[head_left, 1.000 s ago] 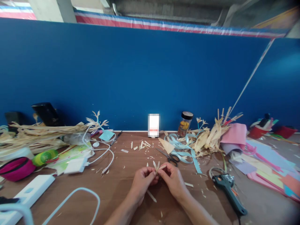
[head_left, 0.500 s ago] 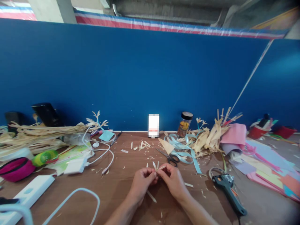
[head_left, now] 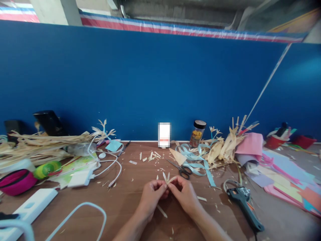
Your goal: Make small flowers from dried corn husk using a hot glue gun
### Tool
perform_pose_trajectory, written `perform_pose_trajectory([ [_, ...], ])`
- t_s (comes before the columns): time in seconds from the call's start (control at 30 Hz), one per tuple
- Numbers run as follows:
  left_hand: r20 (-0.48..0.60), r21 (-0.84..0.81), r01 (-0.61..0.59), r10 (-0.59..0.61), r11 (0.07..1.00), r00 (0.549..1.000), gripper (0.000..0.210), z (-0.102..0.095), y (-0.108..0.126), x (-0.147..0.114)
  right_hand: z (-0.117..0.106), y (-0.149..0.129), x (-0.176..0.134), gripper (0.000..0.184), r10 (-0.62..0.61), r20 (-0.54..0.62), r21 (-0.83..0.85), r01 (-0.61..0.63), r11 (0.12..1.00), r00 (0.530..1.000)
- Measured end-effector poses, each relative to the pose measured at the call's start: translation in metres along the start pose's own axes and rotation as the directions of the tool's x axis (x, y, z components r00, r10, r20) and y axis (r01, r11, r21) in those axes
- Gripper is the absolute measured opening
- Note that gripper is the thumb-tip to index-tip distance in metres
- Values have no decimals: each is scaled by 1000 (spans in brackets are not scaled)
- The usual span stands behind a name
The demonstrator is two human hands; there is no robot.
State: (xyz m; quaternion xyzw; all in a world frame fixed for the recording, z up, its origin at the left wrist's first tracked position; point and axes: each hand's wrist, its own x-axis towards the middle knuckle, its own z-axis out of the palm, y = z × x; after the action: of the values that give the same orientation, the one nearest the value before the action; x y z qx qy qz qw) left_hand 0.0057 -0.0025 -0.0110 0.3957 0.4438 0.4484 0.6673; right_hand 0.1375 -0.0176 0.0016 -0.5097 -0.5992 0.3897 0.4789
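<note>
In the head view both hands meet low in the middle, just above the brown table. My left hand (head_left: 151, 196) is closed in a pinch on the base of a small bunch of pale, pointed corn husk petals (head_left: 165, 176). Thumb and forefinger of my right hand (head_left: 186, 193) pinch another pale husk strip (head_left: 173, 179) against that bunch. Where the petals join is hidden by the fingers. Loose husk strips lie beneath the left hand (head_left: 162, 211) and beside the right wrist. Dark-handled scissors (head_left: 185, 172) rest just beyond the right hand.
Cut husk pieces (head_left: 151, 156) and scraps lie ahead. Blue ribbon (head_left: 197, 164), a black-lidded jar (head_left: 197, 134) and dried husks (head_left: 223, 147) stand right of them. A glue gun (head_left: 245, 207) lies at right, near coloured paper (head_left: 288, 180). Left are cables and a power strip (head_left: 37, 206).
The right fingertips have shifted slightly left, closer to the left fingertips, and the husk strip in them now sits nearer the petal bunch. Both hands otherwise stay in place.
</note>
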Motion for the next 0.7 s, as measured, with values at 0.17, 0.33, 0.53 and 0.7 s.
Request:
perform_pose_trajectory([
  [0.17,23,13,-16,16,1000,1000,24,-1,-1,0,-1,1,0,16,-6,-4,-21,6,1000,1000],
  [0.33,36,18,-22,21,1000,999,23,0,1,-1,-1,1,0,15,0,-14,-18,0,1000,1000],
  [0.53,61,17,-34,33,999,998,24,0,2,-2,0,2,0,13,9,-13,-38,-9,999,1000],
  [0.7,47,-4,-9,9,1000,999,25,0,2,-1,-1,2,-1,11,-1,10,-10,1,1000,1000],
])
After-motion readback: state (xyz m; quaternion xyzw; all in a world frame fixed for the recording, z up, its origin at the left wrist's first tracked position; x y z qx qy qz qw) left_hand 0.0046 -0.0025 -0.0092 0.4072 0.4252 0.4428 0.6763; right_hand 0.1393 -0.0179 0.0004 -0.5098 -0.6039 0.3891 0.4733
